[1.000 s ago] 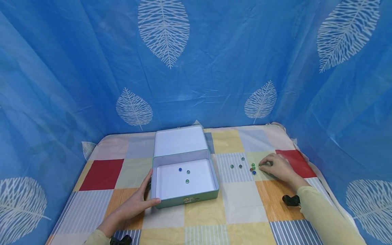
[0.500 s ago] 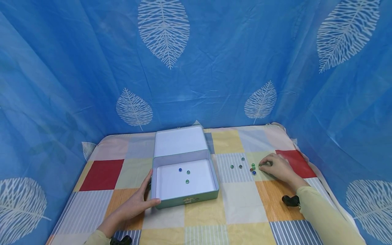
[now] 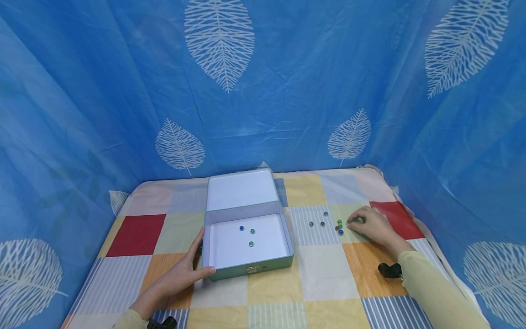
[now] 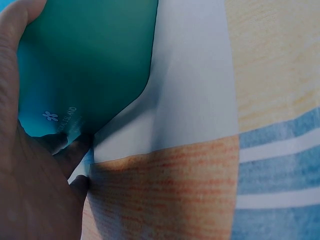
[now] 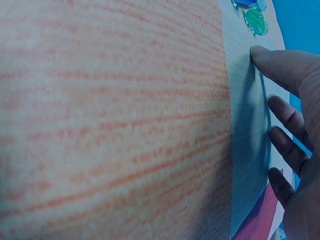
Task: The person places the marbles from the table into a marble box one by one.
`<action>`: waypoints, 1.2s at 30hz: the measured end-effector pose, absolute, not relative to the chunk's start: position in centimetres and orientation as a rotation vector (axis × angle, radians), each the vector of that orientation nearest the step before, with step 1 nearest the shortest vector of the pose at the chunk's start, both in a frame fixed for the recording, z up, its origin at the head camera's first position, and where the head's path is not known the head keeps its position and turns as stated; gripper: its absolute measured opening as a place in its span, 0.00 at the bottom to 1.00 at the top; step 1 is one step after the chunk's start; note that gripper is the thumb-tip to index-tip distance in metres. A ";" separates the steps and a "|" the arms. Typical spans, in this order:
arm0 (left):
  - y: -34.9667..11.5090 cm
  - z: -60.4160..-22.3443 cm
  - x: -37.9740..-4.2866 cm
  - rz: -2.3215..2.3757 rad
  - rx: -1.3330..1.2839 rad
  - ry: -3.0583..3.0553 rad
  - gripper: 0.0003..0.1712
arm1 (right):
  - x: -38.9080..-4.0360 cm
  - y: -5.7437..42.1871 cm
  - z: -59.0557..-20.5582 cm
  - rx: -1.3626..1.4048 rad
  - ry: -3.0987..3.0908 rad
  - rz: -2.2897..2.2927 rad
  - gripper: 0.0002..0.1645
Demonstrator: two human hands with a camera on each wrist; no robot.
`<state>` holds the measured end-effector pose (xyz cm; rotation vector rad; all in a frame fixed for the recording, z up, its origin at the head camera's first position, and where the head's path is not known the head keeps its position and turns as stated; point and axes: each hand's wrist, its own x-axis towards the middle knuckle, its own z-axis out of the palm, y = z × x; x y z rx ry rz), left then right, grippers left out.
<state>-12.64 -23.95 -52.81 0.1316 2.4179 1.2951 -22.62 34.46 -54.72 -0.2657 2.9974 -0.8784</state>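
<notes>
A green tin box point(image 3: 251, 271) with a white inside lies with its lid point(image 3: 242, 189) laid back. Inside it are a blue marble point(image 3: 241, 228) and two green ones. My left hand point(image 3: 185, 269) holds the box's front left corner, thumb on the front wall and fingers along the left side. To the right of the box, my right hand point(image 3: 374, 225) pinches a small greenish marble point(image 3: 348, 222) between thumb and forefinger at the cloth. The right wrist view hides that marble behind the thumb. Close to these fingertips sit a green marble point(image 3: 339, 222), a blue marble point(image 3: 340, 232) and a reddish one.
More marbles lie scattered on the striped patch, among them a green marble point(image 3: 326, 214) and a dark marble point(image 3: 322, 224). A patchwork cloth point(image 3: 328, 269) covers the table. Blue curtains point(image 3: 279, 105) with white leaves hang behind and at both sides.
</notes>
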 end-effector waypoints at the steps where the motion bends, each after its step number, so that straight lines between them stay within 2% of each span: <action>1: -23.9 -52.8 -12.7 1.292 0.132 2.420 0.65 | -22.6 34.5 -54.7 -0.264 2.995 -0.881 0.12; 36: -24.1 -52.6 -12.6 1.343 0.168 2.385 0.64 | -22.5 34.6 -54.6 -0.247 2.973 -0.917 0.17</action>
